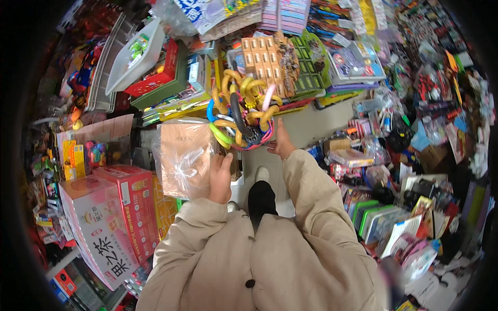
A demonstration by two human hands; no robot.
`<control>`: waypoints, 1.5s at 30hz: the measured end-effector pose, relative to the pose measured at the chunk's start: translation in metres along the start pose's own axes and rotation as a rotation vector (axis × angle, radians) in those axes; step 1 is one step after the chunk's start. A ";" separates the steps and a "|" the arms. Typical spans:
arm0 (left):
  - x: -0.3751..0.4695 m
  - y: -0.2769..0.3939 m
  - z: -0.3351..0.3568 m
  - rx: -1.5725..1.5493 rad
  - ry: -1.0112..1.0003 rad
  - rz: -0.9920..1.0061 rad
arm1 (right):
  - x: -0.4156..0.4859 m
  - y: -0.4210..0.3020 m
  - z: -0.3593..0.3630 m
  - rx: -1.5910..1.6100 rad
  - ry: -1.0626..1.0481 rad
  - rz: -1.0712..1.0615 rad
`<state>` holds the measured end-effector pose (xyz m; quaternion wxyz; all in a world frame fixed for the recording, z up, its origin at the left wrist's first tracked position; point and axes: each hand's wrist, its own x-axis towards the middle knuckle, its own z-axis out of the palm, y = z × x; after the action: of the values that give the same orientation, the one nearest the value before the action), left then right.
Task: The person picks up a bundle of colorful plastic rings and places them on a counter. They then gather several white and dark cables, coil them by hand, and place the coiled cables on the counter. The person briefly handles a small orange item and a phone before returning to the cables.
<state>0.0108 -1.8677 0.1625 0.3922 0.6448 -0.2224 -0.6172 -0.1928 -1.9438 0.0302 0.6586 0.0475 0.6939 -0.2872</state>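
A round basket with a pink rim [268, 136] stands in front of me, filled with curved tube-like pieces in tan, black, blue, yellow-green and pink. My right hand [283, 142] is at its right side, fingers spread and fingertips close to the rim; whether they touch it cannot be made out. Below the basket's left side, my left hand [221, 177] lies against the edge of a brown cardboard box [177, 144] wrapped in clear plastic. Its fingers point forward, and their far side is hidden, so a grip cannot be made out.
Red and pink printed cartons [128, 210] are stacked at left. Ahead are a white plastic bin [136, 58], small orange boxes [264, 58] and a green display box [307, 66]. Packaged goods [385, 217] crowd the right side. A narrow tiled floor [311, 128] runs between.
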 end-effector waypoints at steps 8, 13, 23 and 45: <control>-0.078 0.005 -0.031 0.162 -0.300 0.153 | -0.021 0.157 -0.050 0.303 0.162 -0.058; -0.134 -0.002 -0.054 0.407 -0.611 0.195 | -0.083 0.292 -0.059 0.174 0.144 -0.046; -0.276 -0.095 -0.101 0.786 -1.347 0.178 | -0.256 0.620 -0.089 0.817 0.578 0.172; -0.750 -0.422 -0.236 0.949 -1.746 -0.073 | -0.876 0.938 -0.135 0.113 1.460 -2.270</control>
<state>0.0521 -0.9839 0.2830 -0.2270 0.0608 -0.6370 -0.7342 0.2165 -0.8293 0.5359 -0.4595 -0.3803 0.5261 -0.6061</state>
